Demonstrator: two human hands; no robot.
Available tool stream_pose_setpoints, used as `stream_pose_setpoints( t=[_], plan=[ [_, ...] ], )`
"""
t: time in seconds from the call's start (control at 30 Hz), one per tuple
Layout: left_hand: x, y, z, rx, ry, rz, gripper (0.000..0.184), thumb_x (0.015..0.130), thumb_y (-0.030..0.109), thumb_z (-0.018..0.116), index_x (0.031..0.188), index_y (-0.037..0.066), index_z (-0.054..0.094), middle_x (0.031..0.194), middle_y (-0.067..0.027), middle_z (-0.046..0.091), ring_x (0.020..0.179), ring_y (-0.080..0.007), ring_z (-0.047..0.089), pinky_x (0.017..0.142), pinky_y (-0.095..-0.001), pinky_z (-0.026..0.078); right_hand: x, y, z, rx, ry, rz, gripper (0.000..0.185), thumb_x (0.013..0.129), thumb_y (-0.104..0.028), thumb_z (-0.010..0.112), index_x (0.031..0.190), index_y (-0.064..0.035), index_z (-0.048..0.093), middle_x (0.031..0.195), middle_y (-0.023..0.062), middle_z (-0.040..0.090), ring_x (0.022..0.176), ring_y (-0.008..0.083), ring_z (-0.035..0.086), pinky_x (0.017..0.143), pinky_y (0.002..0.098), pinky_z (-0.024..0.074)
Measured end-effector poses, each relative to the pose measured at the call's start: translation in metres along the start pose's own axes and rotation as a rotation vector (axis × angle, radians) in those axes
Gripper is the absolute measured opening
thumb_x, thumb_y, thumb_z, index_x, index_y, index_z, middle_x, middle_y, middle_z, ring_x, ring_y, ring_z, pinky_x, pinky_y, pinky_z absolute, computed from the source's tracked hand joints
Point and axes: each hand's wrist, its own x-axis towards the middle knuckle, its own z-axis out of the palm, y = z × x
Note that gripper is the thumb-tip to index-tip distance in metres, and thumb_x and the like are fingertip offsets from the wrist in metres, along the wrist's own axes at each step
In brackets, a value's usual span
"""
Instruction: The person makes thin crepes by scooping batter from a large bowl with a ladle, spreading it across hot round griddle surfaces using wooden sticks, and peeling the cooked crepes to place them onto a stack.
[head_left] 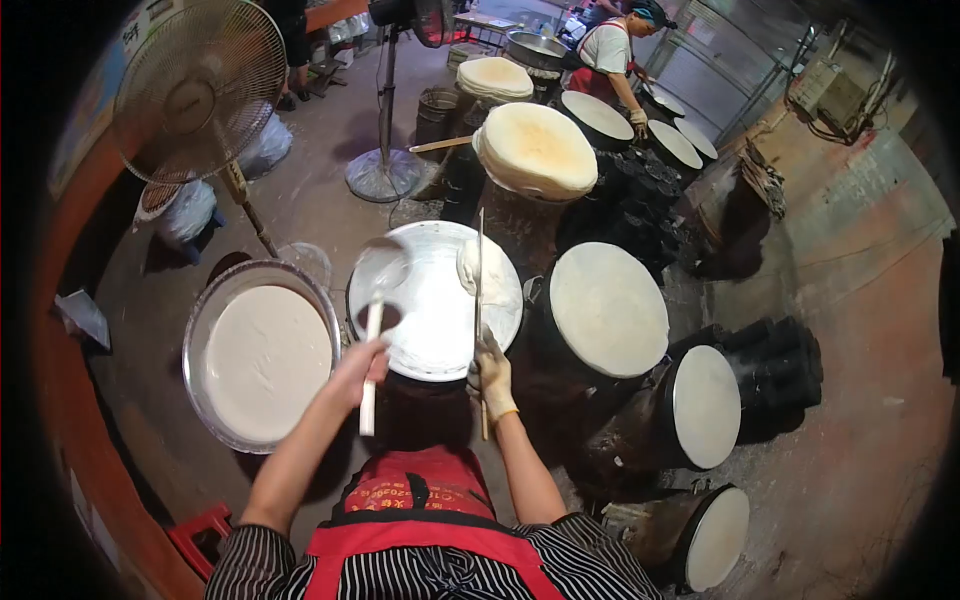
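My bare left hand (360, 372) is closed round the pale handle of a ladle (371, 330), whose round head is smeared by motion over the left side of a wide round pan (432, 345). My right hand (491, 380), in a pale glove, grips a long thin spatula (480, 240) seen edge-on, upright across the pan's right side. White residue coats the pan. A lump of white dough or thick batter (488, 262) lies at its right, partly behind the spatula. A metal basin of pale batter (265, 360) stands left of the pan.
Several round griddles, including a large one (608, 310) with a pale sheet, line the right side. Stacked flatbreads (535, 150) sit ahead, with a stick protruding. A standing fan (200, 90) is at left. A co-worker (610, 65) bends over griddles at the back.
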Motion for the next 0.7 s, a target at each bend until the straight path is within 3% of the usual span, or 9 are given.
stream_pose_setpoints(
  t=[0.07, 0.1, 0.13, 0.27, 0.33, 0.4, 0.43, 0.53, 0.7],
  plan=[
    [-0.042, -0.024, -0.022, -0.056, 0.067, 0.017, 0.022, 0.094, 0.012, 0.055, 0.077, 0.015, 0.041, 0.056, 0.0078, 0.034, 0.041, -0.0035, 0.03, 0.035, -0.0194, 0.023, -0.027, 0.014, -0.013, 0.173, 0.026, 0.026, 0.041, 0.099, -0.033, 0.046, 0.14, -0.0287, 0.047, 0.056, -0.0014, 0.043, 0.035, 0.0104, 0.033, 0.031, 0.0251, 0.026],
    [-0.059, -0.036, -0.036, -0.116, 0.114, 0.033, 0.02, 0.093, 0.012, 0.057, 0.082, 0.015, 0.04, 0.057, 0.0074, 0.034, 0.043, -0.0033, 0.032, 0.036, -0.0189, 0.024, -0.037, 0.027, -0.016, 0.421, 0.091, 0.085, 0.025, 0.099, -0.031, 0.054, 0.123, -0.0335, 0.06, 0.06, -0.0048, 0.043, 0.036, 0.0084, 0.033, 0.033, 0.0245, 0.026],
    [-0.075, -0.045, -0.046, -0.109, 0.178, 0.074, 0.019, 0.093, 0.014, 0.059, 0.088, 0.014, 0.041, 0.059, 0.0063, 0.034, 0.045, -0.0042, 0.035, 0.037, -0.0197, 0.026, -0.043, 0.039, -0.009, 0.297, 0.245, 0.106, 0.034, 0.093, -0.056, 0.047, 0.105, -0.0281, 0.063, 0.055, -0.0024, 0.045, 0.034, 0.0143, 0.034, 0.032, 0.0291, 0.0239],
    [-0.119, -0.06, -0.07, -0.149, 0.34, 0.123, 0.02, 0.092, 0.016, 0.064, 0.092, 0.012, 0.044, 0.065, 0.0017, 0.046, 0.05, -0.0091, 0.046, 0.04, -0.0213, 0.035, -0.03, 0.051, 0.034, 0.363, 0.157, 0.197, 0.044, 0.084, -0.069, 0.055, 0.071, -0.0268, 0.052, 0.053, -0.0028, 0.044, 0.032, 0.0155, 0.035, 0.032, 0.0307, 0.0247],
    [-0.126, -0.066, -0.096, -0.147, 0.343, 0.161, 0.013, 0.091, 0.013, 0.064, 0.096, 0.01, 0.052, 0.075, -0.002, 0.056, 0.056, -0.0087, 0.051, 0.04, -0.0207, 0.037, 0.011, 0.058, 0.048, 0.468, 0.084, 0.127, 0.034, 0.09, -0.059, 0.056, 0.093, -0.0255, 0.061, 0.055, -0.0031, 0.043, 0.033, 0.0138, 0.036, 0.032, 0.0304, 0.0268],
    [-0.132, -0.071, -0.117, -0.15, 0.378, 0.191, 0.013, 0.091, 0.012, 0.063, 0.097, 0.008, 0.053, 0.077, -0.0026, 0.057, 0.057, -0.0073, 0.051, 0.04, -0.0198, 0.036, 0.018, 0.044, 0.078, 0.077, 0.203, -0.112, 0.033, 0.096, -0.044, 0.054, 0.125, -0.0268, 0.056, 0.059, -0.0029, 0.042, 0.036, 0.0121, 0.036, 0.032, 0.0293, 0.0296],
    [-0.135, -0.072, -0.126, -0.153, 0.389, 0.195, 0.013, 0.091, 0.012, 0.063, 0.097, 0.007, 0.053, 0.078, -0.0025, 0.057, 0.057, -0.0064, 0.049, 0.04, -0.019, 0.035, 0.018, 0.031, 0.078, 0.052, 0.117, -0.033, 0.043, 0.1, -0.033, 0.052, 0.142, -0.0304, 0.043, 0.062, -0.0028, 0.041, 0.038, 0.0102, 0.036, 0.033, 0.0272, 0.0301],
    [-0.145, -0.073, -0.144, -0.149, 0.385, 0.177, 0.012, 0.092, 0.012, 0.063, 0.094, 0.008, 0.051, 0.075, 0.0, 0.052, 0.054, -0.0046, 0.046, 0.04, -0.0183, 0.034, 0.008, 0.015, 0.044, 0.036, -0.138, 0.028, 0.046, 0.099, -0.029, 0.053, 0.143, -0.0303, 0.042, 0.06, -0.0035, 0.04, 0.04, 0.0077, 0.036, 0.034, 0.0246, 0.0271],
    [-0.158, -0.07, -0.143, -0.163, 0.382, 0.098, 0.014, 0.094, 0.016, 0.062, 0.088, 0.01, 0.05, 0.066, 0.0038, 0.047, 0.048, -0.0029, 0.041, 0.04, -0.0182, 0.033, -0.047, 0.03, 0.023, 0.01, 0.307, -0.017, 0.036, 0.096, -0.03, 0.061, 0.132, -0.0282, 0.058, 0.057, -0.0057, 0.039, 0.037, 0.0073, 0.031, 0.033, 0.0248, 0.0282]
  ],
)
